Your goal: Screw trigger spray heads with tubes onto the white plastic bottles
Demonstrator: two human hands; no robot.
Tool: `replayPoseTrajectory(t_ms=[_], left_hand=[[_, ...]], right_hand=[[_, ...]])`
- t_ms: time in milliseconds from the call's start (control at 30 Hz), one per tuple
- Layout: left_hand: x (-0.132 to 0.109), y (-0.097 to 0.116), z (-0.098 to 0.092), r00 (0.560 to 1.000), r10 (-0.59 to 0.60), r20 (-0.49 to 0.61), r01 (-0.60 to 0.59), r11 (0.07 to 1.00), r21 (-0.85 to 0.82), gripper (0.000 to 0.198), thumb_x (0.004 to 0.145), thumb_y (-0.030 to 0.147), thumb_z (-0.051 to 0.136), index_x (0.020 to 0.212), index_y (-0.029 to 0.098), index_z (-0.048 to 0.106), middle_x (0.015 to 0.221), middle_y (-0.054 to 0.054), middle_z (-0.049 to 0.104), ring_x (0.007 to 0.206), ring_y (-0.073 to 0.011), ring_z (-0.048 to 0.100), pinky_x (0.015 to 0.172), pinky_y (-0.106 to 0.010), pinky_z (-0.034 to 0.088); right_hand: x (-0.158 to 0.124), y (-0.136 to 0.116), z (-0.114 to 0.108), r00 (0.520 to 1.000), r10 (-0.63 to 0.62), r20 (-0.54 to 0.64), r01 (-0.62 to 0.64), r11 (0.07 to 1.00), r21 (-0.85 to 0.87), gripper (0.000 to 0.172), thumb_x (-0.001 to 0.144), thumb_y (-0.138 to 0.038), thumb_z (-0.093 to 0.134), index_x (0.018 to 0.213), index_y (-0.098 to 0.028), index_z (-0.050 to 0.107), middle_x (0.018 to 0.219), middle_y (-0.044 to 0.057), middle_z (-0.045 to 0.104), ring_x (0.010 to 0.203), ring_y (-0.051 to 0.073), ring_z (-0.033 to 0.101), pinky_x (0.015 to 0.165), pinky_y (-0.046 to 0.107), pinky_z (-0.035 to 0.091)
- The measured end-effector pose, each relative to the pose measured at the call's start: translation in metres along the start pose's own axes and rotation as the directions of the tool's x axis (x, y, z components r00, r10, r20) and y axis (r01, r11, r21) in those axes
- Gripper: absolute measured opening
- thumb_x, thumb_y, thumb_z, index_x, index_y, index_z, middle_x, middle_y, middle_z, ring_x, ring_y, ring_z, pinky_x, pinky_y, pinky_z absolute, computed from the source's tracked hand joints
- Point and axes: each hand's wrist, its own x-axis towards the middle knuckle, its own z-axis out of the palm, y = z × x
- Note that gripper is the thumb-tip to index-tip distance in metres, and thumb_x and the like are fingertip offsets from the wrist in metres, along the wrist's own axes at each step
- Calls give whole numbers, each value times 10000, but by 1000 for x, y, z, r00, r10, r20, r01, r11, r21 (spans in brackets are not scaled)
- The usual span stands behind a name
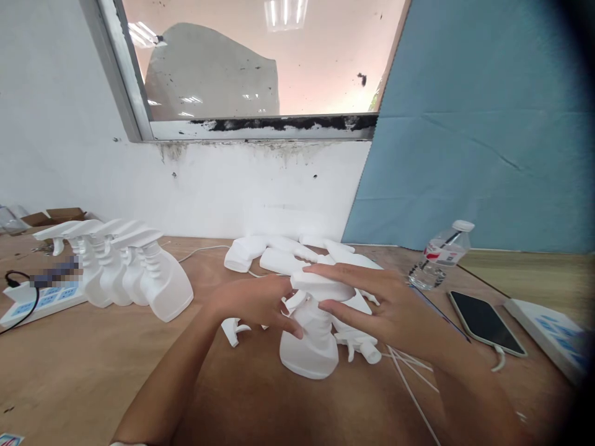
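Note:
A white spray bottle (309, 356) stands upright on the table between my two hands. My right hand (390, 303) grips its spray head (320, 287) from the right, thumb and fingers on either side. From the left, my left hand (263, 303) is closed around the trigger and neck side, with its far fingertips hidden behind the bottle. Loose white spray heads (357, 344) lie just right of the bottle, and another trigger piece (232, 331) rests by my left wrist. Behind my hands, several white bottles (248, 253) lie on their sides.
Several assembled spray bottles (162, 279) stand in a row at left, beside a power strip (46, 303). At right are a water bottle (441, 257), a phone (486, 322) on a cable and another power strip (553, 334). Thin white tubes (411, 384) lie under my right forearm.

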Motion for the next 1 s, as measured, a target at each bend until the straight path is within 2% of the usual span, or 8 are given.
replayPoseTrajectory(t_ms=[133,267,433,567,667,800,900,1000], left_hand=[[-12,3,-10,987,55,-153,-59,998,-21,573,699,524,753,1142,208,572,922,-38,643,810,-188,624,650,-247,486],[-23,12,-12,898,218,-381,-251,967,-40,574,777,466,716,1275,270,508,1139,-43,628,878,-167,632,740,-257,519],[-28,18,-9,819,241,-520,-234,969,79,363,867,376,645,1205,252,600,987,-12,693,801,-138,651,722,-223,524],[-31,18,-11,806,243,-541,-220,970,107,294,878,380,627,1133,236,653,909,-4,702,755,-134,657,679,-213,526],[-35,16,-14,812,261,-522,-246,964,99,280,882,368,618,1122,227,650,950,-17,699,832,-164,661,738,-252,534],[-40,13,-19,844,349,-408,-376,926,14,204,902,285,601,1087,214,648,963,-29,692,871,-162,647,795,-268,515],[-43,13,-21,868,346,-356,-391,918,-62,180,914,256,582,1076,208,642,937,-30,674,841,-146,634,765,-250,504],[-43,15,-23,881,337,-331,-384,919,-86,170,920,242,567,1066,194,640,969,-43,653,874,-148,614,769,-246,492]], right_hand=[[4,-2,2,1000,16,19,-16,999,35,421,901,-304,579,1317,-356,542,1312,-23,609,1155,212,589,931,326,486],[6,-1,11,1000,22,14,-24,985,169,410,888,-296,607,1290,-352,555,1285,-12,623,1143,209,585,953,341,467],[11,3,34,971,224,-80,-159,862,481,363,798,-361,711,1089,-253,525,1053,25,646,853,170,624,698,270,501],[14,4,61,960,281,-13,-186,666,722,394,785,-415,719,1039,-240,473,935,5,614,735,133,579,627,240,451],[12,2,87,981,175,81,-151,439,886,375,867,-532,570,1025,-201,495,789,22,611,670,147,556,607,272,429],[7,-4,112,998,56,40,-51,222,974,414,823,-555,608,999,-197,497,728,16,564,681,162,524,664,314,410],[8,-6,116,1000,-6,28,-28,44,999,437,796,-550,617,1016,-217,439,706,11,575,642,166,508,653,330,398],[8,-6,117,999,28,47,-48,47,998,425,786,-499,656,1008,-215,430,691,-3,564,619,148,486,624,305,379]])
